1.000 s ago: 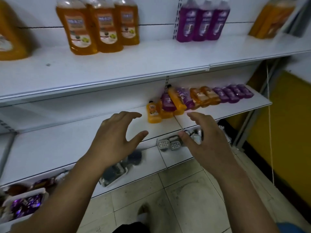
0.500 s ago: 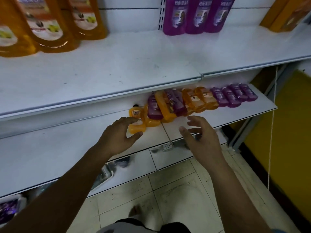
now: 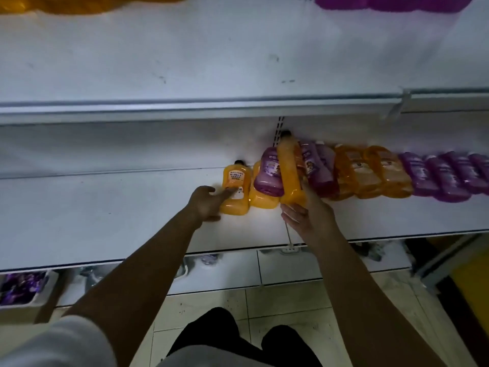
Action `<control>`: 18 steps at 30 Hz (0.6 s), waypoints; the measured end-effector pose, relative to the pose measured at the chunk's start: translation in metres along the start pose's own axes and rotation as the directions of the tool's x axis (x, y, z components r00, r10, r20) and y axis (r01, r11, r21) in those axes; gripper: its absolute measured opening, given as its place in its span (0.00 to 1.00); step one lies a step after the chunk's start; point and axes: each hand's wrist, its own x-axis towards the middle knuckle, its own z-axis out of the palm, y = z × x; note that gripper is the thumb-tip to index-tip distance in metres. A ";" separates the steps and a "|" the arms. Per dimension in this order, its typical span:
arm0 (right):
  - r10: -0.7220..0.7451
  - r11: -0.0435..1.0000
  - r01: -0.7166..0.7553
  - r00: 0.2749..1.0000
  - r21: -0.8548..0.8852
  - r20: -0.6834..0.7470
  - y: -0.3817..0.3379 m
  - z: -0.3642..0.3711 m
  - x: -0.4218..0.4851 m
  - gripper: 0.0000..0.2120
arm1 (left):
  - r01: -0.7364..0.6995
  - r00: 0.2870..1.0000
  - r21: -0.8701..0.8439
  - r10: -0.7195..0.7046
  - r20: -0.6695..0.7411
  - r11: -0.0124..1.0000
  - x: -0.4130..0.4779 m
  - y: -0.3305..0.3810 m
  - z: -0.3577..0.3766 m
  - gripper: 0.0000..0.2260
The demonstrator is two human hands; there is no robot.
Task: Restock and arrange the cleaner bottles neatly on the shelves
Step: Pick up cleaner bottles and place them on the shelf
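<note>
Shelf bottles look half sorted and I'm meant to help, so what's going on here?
A person is tidying a jumbled row of orange and purple cleaner bottles on the middle shelf. The left hand touches the leftmost orange bottle with straight fingers, while the right hand grips the base of a taller orange bottle that leans among the others. The bottles overlap and tilt; none stands neatly yet.

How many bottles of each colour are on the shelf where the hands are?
Orange bottles: 5
Purple bottles: 7
Total: 12. The bottles overlap, so any fully hidden ones are not counted.
</note>
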 end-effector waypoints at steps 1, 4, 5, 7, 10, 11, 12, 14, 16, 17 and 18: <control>0.012 0.997 -0.011 1.000 0.074 -0.014 0.001 0.000 0.007 0.34 | -0.005 1.000 0.029 0.005 -0.003 1.000 0.002 0.001 0.006 0.43; 0.016 0.978 -0.009 0.999 0.206 -0.031 0.002 0.002 0.017 0.25 | -0.050 0.997 0.117 0.056 -0.047 0.992 0.009 -0.001 0.019 0.36; 0.012 0.969 -0.007 1.000 0.246 -0.019 0.001 0.003 0.019 0.22 | -0.060 0.997 0.100 0.065 -0.049 0.993 0.010 -0.001 0.020 0.33; 0.007 0.953 -0.014 1.000 0.301 0.022 -0.004 0.005 0.018 0.23 | -0.028 0.999 0.025 0.028 -0.035 0.999 0.009 -0.003 0.017 0.30; -0.010 0.951 -0.014 0.997 0.309 0.077 -0.013 0.010 0.008 0.28 | 0.062 0.998 -0.211 -0.056 0.033 0.975 0.002 -0.005 0.005 0.27; -0.013 0.951 -0.018 0.995 0.309 0.100 -0.015 0.011 0.004 0.27 | 0.085 0.996 -0.310 -0.069 0.062 0.947 -0.003 -0.006 0.000 0.25; -0.013 0.955 -0.023 0.993 0.295 0.121 -0.017 0.014 -0.002 0.25 | 0.103 0.993 -0.389 -0.073 0.090 0.916 -0.009 -0.007 -0.005 0.24; -0.005 0.973 -0.031 0.988 0.231 0.152 -0.019 0.017 -0.016 0.19 | 0.133 0.986 -0.510 -0.061 0.156 0.850 -0.022 -0.010 -0.016 0.22; 0.014 0.988 -0.045 0.980 0.150 0.197 -0.018 0.019 -0.033 0.17 | 0.194 0.968 -0.592 -0.054 0.246 0.782 -0.043 -0.013 -0.028 0.21; 0.024 0.994 -0.047 0.974 0.096 0.227 -0.017 0.020 -0.041 0.18 | 0.225 0.956 -0.610 -0.050 0.290 0.760 -0.055 -0.014 -0.033 0.21; 0.036 0.999 -0.045 0.964 0.029 0.264 -0.015 0.020 -0.050 0.19 | 0.248 0.944 -0.619 -0.042 0.328 0.746 -0.068 -0.017 -0.039 0.21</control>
